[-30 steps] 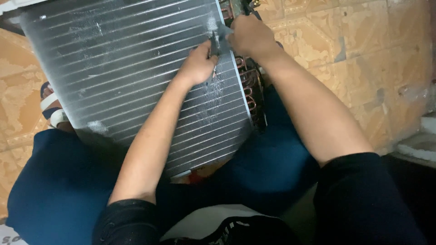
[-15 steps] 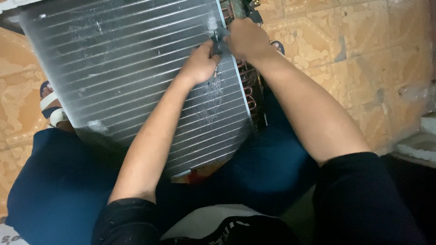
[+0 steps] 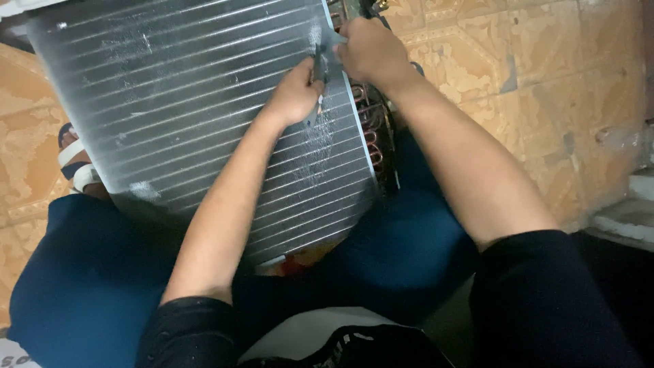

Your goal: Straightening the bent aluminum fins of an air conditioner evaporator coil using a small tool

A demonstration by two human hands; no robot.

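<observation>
Patterned tan floor tiles [image 3: 545,88], glossy and mottled with a leaf-like relief, fill the ground from twelve o'clock round to three, and show again at nine o'clock.

Nearest the camera, at six o'clock, are black short sleeves [image 3: 545,300] and dark blue trousers [image 3: 82,293] of soft cloth over spread knees. Resting on the lap and tilted toward ten o'clock lies a large finned coil panel [image 3: 191,116]: a flat grey metal slab, finely ribbed with parallel tubes showing as long straight ridges, dusted with pale scuffs and flattened patches. Along its edge at two o'clock, copper U-bend tubes [image 3: 371,136] curve out, shiny and reddish.

Both bare forearms reach up across the panel. The left hand [image 3: 296,92] lies on the fins near one o'clock, fingers curled closed around the lower part of a small dark grey tool [image 3: 319,68]. Just beyond, the right hand [image 3: 368,49] closes over the tool's upper end at the panel's edge; its fingertips are hidden, so the exact grip cannot be told. The hands nearly touch.

At nine o'clock, a foot in a white-strapped sandal [image 3: 75,167] peeks from under the panel.
</observation>
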